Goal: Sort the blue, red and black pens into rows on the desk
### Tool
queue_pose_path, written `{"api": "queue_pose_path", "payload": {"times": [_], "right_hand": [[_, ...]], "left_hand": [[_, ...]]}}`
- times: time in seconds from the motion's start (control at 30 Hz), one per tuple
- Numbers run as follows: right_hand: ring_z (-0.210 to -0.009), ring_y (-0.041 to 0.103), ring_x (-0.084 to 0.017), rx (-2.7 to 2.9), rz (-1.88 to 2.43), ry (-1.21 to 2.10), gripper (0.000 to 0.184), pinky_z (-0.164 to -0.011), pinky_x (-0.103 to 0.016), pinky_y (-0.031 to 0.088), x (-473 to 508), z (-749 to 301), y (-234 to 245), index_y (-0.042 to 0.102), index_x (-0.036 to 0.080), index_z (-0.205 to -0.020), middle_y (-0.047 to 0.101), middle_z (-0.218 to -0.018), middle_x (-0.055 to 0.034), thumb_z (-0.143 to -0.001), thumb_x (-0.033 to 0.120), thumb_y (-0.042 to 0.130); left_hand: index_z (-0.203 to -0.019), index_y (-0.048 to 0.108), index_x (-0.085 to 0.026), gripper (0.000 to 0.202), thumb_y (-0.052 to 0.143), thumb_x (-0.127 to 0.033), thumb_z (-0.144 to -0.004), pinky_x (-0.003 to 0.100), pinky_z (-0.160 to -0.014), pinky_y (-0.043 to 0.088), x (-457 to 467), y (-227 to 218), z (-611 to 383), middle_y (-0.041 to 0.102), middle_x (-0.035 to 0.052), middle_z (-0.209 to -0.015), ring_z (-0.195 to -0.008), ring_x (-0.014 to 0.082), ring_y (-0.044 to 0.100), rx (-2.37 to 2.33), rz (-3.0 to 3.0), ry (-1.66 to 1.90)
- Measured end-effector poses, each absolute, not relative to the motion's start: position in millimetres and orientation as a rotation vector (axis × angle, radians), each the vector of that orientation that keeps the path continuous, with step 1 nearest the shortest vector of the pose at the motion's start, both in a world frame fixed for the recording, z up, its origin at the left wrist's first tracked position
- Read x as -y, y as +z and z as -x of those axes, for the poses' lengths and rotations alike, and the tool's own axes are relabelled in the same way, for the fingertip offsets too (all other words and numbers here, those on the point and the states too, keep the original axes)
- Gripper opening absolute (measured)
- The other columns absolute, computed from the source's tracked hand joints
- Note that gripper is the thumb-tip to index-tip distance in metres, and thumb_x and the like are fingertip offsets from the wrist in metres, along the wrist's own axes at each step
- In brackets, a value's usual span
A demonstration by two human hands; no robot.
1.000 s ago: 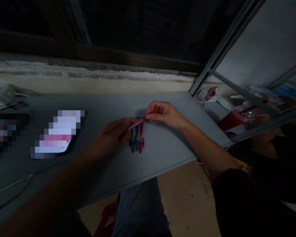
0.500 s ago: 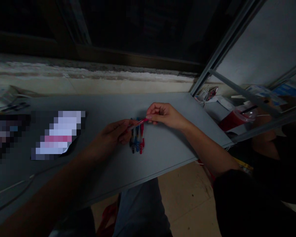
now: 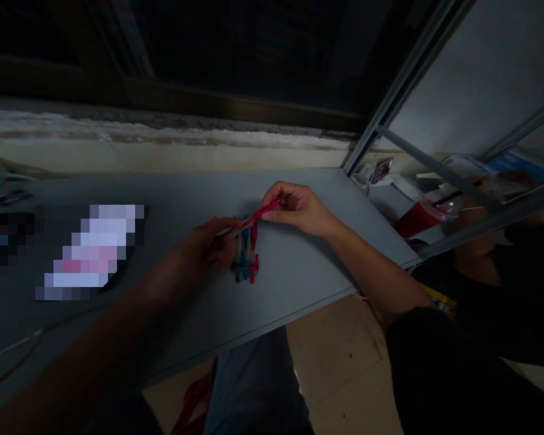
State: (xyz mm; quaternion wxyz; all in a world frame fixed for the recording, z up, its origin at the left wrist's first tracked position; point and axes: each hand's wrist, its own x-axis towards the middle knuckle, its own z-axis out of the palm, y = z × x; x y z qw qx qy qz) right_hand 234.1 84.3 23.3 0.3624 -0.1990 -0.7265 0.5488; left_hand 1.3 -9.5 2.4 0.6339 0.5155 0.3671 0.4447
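Both hands hold a red pen [image 3: 256,215] slantwise above the desk. My left hand [image 3: 218,241] is closed on its lower left end, and those fingers are dark and a little blurred. My right hand [image 3: 294,208] pinches the upper right end between thumb and fingers, with the red tip showing past them. Beneath the held pen, several pens lie side by side on the grey desk [image 3: 308,260]. Among them are a black pen [image 3: 237,272], a blue pen [image 3: 245,269] and another red pen [image 3: 254,266]; their far ends are partly covered by the held pen and my left hand.
A phone [image 3: 90,254] with a lit, pixelated screen lies at the left, near a cable [image 3: 38,332]. A metal frame [image 3: 367,142] stands at the right edge. Beyond it are a red drink cup [image 3: 417,214] with a straw and another person's arm [image 3: 474,241].
My right hand has shifted its grip, so more of the red pen's upper end now shows past its fingers. The whole view has moved slightly, with the desk items appearing farther left.
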Motion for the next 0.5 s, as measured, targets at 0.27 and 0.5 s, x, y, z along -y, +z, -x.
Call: {"api": "queue_pose_path", "payload": {"times": [0.27, 0.5], "right_hand": [[-0.078, 0.066, -0.009, 1.867, 0.452, 1.386, 0.033, -0.078, -0.024, 0.054, -84.2, -235.1, 23.8, 0.065, 0.016, -0.096, 0.069, -0.089, -0.0004, -0.081, 0.034, 0.088], [-0.079, 0.065, -0.009, 1.876, 0.492, 1.385, 0.035, -0.078, -0.025, 0.053, -83.8, -234.9, 24.5, 0.065, 0.017, -0.095, 0.069, -0.089, -0.0005, -0.08, 0.038, 0.088]], "left_hand": [[-0.113, 0.072, -0.021, 0.034, 0.06, -0.044, -0.091, 0.029, -0.054, 0.036, 15.6, 11.3, 0.6, 0.036, -0.0042, -0.061, -0.054, 0.0141, 0.034, -0.65, -1.078, 0.966], [-0.119, 0.066, -0.022, 0.035, 0.075, -0.029, -0.087, 0.024, -0.054, 0.035, 13.6, -3.1, 4.1, 0.046, -0.0055, -0.066, -0.056, 0.0104, 0.039, -0.724, -1.142, 0.95]]}}
